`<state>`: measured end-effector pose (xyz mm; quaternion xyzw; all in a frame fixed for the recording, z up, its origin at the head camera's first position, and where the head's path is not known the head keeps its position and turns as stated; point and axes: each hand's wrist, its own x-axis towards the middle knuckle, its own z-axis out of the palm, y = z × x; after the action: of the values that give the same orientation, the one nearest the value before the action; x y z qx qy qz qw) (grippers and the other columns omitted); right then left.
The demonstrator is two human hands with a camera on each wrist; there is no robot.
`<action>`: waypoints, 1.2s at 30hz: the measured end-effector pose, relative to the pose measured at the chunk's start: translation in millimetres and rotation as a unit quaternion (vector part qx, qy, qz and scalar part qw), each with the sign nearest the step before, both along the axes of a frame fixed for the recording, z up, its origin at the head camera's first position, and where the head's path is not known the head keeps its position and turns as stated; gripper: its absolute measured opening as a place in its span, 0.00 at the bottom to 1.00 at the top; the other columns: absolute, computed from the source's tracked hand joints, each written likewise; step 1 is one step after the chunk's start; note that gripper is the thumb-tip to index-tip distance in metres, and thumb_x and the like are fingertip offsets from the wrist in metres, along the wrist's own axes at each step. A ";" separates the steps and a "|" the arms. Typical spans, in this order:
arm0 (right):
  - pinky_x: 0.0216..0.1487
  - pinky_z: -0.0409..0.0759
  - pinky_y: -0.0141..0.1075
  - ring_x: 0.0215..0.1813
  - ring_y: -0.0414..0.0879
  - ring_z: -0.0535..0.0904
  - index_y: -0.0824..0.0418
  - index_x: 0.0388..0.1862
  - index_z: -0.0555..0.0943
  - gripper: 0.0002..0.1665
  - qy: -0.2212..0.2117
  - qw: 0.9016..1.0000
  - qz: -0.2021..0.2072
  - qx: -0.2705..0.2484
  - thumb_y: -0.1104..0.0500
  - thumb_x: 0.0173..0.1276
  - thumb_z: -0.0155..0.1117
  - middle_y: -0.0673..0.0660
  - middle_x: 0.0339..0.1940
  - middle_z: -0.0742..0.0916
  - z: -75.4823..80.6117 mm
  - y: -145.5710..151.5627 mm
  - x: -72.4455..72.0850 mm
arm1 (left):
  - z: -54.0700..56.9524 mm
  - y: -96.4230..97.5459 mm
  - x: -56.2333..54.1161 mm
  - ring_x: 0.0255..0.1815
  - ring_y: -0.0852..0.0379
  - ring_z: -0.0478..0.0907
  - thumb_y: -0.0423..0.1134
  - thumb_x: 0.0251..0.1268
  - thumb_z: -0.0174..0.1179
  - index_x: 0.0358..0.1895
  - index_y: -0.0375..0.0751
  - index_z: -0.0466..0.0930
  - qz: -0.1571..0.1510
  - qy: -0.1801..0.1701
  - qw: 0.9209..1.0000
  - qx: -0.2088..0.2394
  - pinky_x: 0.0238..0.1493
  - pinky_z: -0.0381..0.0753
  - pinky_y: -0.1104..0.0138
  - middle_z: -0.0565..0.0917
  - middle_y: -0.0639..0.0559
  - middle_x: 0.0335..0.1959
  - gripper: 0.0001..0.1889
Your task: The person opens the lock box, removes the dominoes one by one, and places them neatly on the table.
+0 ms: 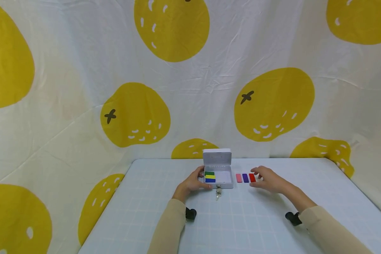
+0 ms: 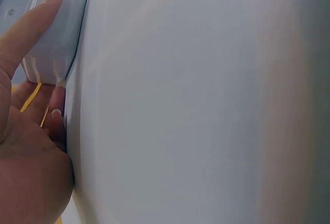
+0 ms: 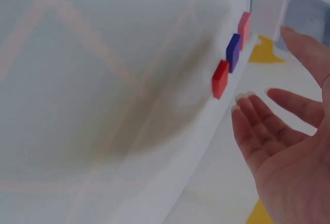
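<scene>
A small white metal lock box (image 1: 227, 185) stands with its lid (image 1: 217, 158) raised and keys (image 1: 218, 192) hanging from its front lock. My left hand (image 1: 192, 182) grips its left front corner, thumb along the front wall (image 2: 62, 33) and fingers at the left side. Inside, at the left, lie a green block (image 1: 209, 173), a yellow block (image 1: 210, 176) and a blue block (image 1: 210, 180). Right of the box lie a pink block (image 1: 239, 178), a purple block (image 1: 245, 178) and a red block (image 3: 220, 80). My right hand (image 1: 268, 180) hovers beside the red one, fingers spread and holding nothing.
Under everything is a pale checked tabletop (image 1: 234, 225). A white curtain (image 1: 209, 113) printed with yellow fruit hangs behind the table's far edge and along its sides. Each wrist carries a black camera mount, seen at the left cuff (image 1: 190, 213) and the right cuff (image 1: 293, 218).
</scene>
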<state>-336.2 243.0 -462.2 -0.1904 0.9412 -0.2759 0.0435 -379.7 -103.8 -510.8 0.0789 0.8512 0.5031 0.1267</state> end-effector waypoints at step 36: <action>0.64 0.77 0.54 0.61 0.61 0.77 0.69 0.67 0.75 0.29 0.020 0.997 0.067 -0.042 0.58 0.71 0.70 0.66 0.60 0.81 0.6 -97.7 -21.4 | 0.3 -2.1 -2.1 0.63 0.48 0.67 0.43 0.49 0.82 0.78 0.60 0.62 -0.020 0.010 1.000 0.018 0.70 0.65 0.46 0.72 0.53 0.66 0.51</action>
<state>-357.6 145.4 -461.6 -0.2601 0.9146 -0.3076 0.0348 -381.8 -105.9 -510.6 0.1031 0.8415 0.5150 0.1266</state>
